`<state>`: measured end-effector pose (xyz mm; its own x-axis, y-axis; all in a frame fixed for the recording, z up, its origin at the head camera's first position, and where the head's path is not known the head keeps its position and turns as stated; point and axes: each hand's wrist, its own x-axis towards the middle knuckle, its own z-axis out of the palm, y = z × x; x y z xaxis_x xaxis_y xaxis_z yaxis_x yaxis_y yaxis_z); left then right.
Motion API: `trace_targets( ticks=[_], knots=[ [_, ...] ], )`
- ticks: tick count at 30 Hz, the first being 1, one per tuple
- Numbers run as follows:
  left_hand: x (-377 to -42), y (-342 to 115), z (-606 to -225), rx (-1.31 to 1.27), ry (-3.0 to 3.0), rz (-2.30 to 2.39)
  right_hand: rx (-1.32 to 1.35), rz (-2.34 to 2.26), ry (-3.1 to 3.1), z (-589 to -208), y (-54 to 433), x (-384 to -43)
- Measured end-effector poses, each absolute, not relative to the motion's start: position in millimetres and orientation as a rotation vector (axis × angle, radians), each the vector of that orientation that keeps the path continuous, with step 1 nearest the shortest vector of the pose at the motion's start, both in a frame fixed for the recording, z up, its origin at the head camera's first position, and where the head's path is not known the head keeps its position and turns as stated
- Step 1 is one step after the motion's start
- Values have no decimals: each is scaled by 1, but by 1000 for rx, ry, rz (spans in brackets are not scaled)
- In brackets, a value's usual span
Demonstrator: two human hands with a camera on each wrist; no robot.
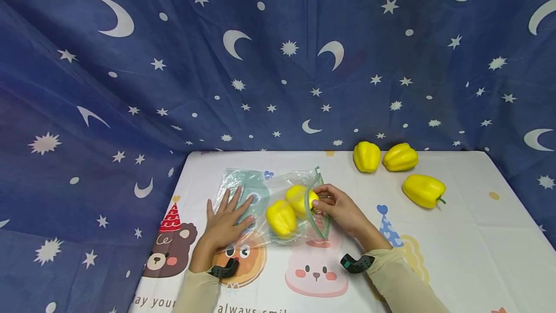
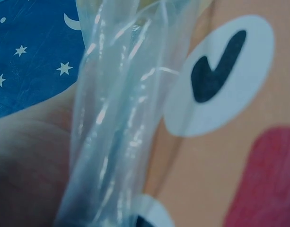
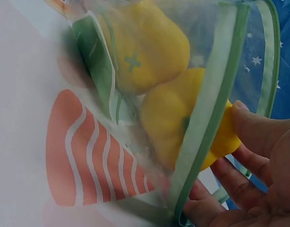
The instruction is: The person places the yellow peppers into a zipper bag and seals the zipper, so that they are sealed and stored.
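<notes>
A clear zip bag (image 1: 249, 180) with green sealing strips lies on the table, its mouth toward the right. One yellow bell pepper (image 1: 281, 220) is inside; a second yellow bell pepper (image 1: 296, 198) sits at the mouth, partly behind the green strip (image 3: 213, 101). My right hand (image 1: 340, 208) holds this second pepper (image 3: 166, 125), thumb on one side and fingers below, as the right wrist view shows. With fingers spread, my left hand (image 1: 224, 226) rests flat on the bag's closed end. Crumpled clear plastic (image 2: 116, 123) fills much of the left wrist view.
Three more yellow bell peppers stand at the back right: one upright (image 1: 367, 157), one beside it (image 1: 400, 157), and one on its side (image 1: 423, 191) with a green stem. A cartoon-printed white cloth (image 1: 469, 250) covers the table. Behind hangs a blue star-and-moon curtain (image 1: 278, 62).
</notes>
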<state>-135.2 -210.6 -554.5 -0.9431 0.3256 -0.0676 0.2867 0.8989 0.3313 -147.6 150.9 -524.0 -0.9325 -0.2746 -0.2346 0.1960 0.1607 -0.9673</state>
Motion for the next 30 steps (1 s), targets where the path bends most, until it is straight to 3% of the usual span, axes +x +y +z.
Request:
trace_targets(
  ticks=[30],
  knots=[
    [-135, -211, -553, 497, 2947, 473, -230, -1692, 2127, -531, 147, -144]
  ],
)
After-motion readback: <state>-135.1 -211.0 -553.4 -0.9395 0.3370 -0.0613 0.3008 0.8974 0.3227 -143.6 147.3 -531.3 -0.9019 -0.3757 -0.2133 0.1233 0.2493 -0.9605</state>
